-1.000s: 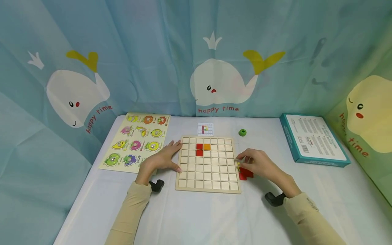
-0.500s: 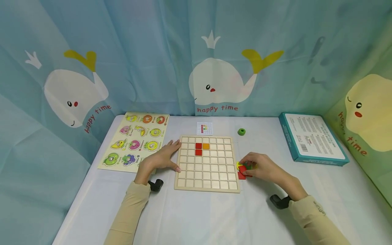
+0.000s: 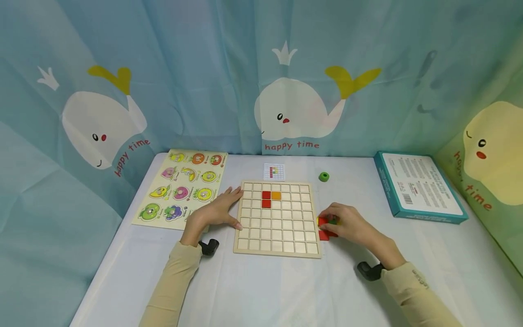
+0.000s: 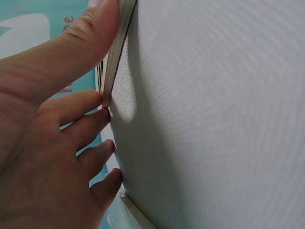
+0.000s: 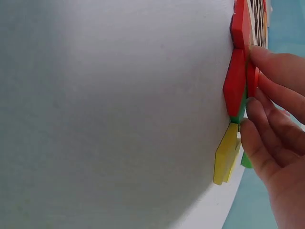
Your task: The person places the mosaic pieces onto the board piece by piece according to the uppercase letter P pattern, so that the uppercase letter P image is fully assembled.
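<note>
My left hand (image 3: 216,211) rests with spread, fairly straight fingers along the left edge of a wooden grid board (image 3: 278,236). In the left wrist view the thumb and fingertips touch the board's edge (image 4: 114,67). Two red square tiles (image 3: 266,204) and one orange tile (image 3: 276,195) lie in the board's upper cells. Beside the board's right edge, my right hand (image 3: 347,222) pinches a red tile (image 3: 323,221) between thumb and fingers, above a small pile. The right wrist view shows other red tiles (image 5: 234,83), green pieces and yellow tiles (image 5: 225,155) under and beside the fingers.
A small pattern card (image 3: 274,172) lies behind the board. Right of it sits a green ring-shaped piece (image 3: 323,176). A fruit puzzle board (image 3: 181,194) is at the left, and a teal box (image 3: 422,186) at the back right. A printed curtain (image 3: 229,91) hangs behind the table.
My right hand has shifted slightly down and right over the pile, and a red tile is now between its thumb and fingers. The left hand and the tiles on the board stay put.
</note>
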Motion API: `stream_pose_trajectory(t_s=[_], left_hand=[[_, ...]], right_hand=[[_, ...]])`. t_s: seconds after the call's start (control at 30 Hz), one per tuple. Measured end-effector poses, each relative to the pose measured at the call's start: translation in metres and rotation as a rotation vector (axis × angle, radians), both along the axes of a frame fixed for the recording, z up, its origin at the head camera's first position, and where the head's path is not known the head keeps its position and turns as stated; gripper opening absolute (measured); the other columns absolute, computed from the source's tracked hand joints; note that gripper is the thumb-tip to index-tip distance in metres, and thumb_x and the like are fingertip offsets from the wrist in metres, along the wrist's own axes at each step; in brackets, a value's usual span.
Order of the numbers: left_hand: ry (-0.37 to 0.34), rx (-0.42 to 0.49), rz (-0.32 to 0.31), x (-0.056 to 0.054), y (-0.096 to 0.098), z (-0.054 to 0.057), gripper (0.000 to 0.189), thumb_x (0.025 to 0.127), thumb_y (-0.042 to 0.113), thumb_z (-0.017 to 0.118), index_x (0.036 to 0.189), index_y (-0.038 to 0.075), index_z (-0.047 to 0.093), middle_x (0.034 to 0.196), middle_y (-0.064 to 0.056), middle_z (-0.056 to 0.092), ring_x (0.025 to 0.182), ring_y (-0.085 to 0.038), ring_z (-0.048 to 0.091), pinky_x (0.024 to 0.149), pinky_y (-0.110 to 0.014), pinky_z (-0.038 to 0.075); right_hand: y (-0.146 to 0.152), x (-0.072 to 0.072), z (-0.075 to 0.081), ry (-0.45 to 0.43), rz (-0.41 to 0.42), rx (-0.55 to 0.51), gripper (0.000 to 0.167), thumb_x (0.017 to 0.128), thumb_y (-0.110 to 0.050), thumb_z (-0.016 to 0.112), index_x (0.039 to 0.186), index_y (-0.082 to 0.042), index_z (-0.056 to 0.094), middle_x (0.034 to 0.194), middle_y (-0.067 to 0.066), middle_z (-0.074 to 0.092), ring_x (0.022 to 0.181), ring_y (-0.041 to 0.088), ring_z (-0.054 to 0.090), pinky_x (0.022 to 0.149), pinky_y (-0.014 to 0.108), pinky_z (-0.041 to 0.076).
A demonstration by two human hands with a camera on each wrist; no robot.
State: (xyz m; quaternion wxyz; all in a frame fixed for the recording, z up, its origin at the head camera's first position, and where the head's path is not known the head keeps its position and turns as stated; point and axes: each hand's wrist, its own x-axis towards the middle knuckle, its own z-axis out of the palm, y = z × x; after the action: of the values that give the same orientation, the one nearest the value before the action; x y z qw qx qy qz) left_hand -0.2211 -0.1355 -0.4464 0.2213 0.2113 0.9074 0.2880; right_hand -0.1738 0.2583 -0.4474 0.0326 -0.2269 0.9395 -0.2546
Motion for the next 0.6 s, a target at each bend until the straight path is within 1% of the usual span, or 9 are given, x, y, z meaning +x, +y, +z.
stream_pose_trajectory(t_s=[0.07,0.23,0.37,0.47,0.6], left_hand=[[0.000,-0.001,0.000,-0.0002,0.0002,0.0003,0.112,0.078,0.024,0.091,0.164,0.003,0.022,0.173,-0.013,0.012,0.160,-0.038,0.002,0.129,-0.057,0.010],[-0.001,-0.004,0.001,0.0001,0.0004,0.0002,0.112,0.077,0.025,0.091,0.164,0.003,0.023,0.173,-0.013,0.013,0.160,-0.037,0.002,0.129,-0.057,0.011],[0.002,-0.003,-0.001,-0.0002,0.0010,0.0000,0.112,0.077,0.026,0.091,0.163,0.004,0.023,0.173,-0.012,0.013,0.160,-0.037,0.002,0.129,-0.057,0.011],[0.001,-0.003,-0.002,-0.0004,0.0011,0.0004,0.112,0.077,0.026,0.091,0.163,0.004,0.024,0.173,-0.012,0.012,0.160,-0.037,0.002,0.129,-0.057,0.010],[-0.005,-0.004,0.004,-0.0004,0.0004,0.0017,0.112,0.077,0.026,0.091,0.164,0.005,0.023,0.173,-0.011,0.012,0.161,-0.036,0.001,0.129,-0.057,0.010]], right_hand=[[-0.0011,-0.0010,-0.0006,0.006,-0.006,0.003,0.022,0.083,-0.010,0.084,0.103,-0.003,0.077,0.092,0.000,0.068,0.079,0.014,0.056,0.068,0.025,0.052],[-0.0029,-0.0032,-0.0009,-0.011,-0.008,0.010,0.024,0.083,-0.010,0.085,0.104,-0.002,0.077,0.093,0.002,0.069,0.079,0.014,0.057,0.068,0.025,0.053],[-0.0023,-0.0037,0.0019,-0.020,-0.016,0.016,0.023,0.084,-0.009,0.084,0.105,-0.002,0.077,0.095,0.002,0.069,0.079,0.013,0.058,0.069,0.026,0.055],[-0.0026,-0.0041,0.0048,-0.005,-0.016,0.011,0.022,0.084,-0.007,0.083,0.104,-0.002,0.078,0.093,0.001,0.069,0.077,0.011,0.058,0.067,0.024,0.054],[-0.0072,-0.0072,0.0079,0.023,0.004,-0.020,0.020,0.083,-0.004,0.082,0.103,-0.002,0.077,0.090,0.001,0.068,0.076,0.011,0.057,0.064,0.023,0.052]])
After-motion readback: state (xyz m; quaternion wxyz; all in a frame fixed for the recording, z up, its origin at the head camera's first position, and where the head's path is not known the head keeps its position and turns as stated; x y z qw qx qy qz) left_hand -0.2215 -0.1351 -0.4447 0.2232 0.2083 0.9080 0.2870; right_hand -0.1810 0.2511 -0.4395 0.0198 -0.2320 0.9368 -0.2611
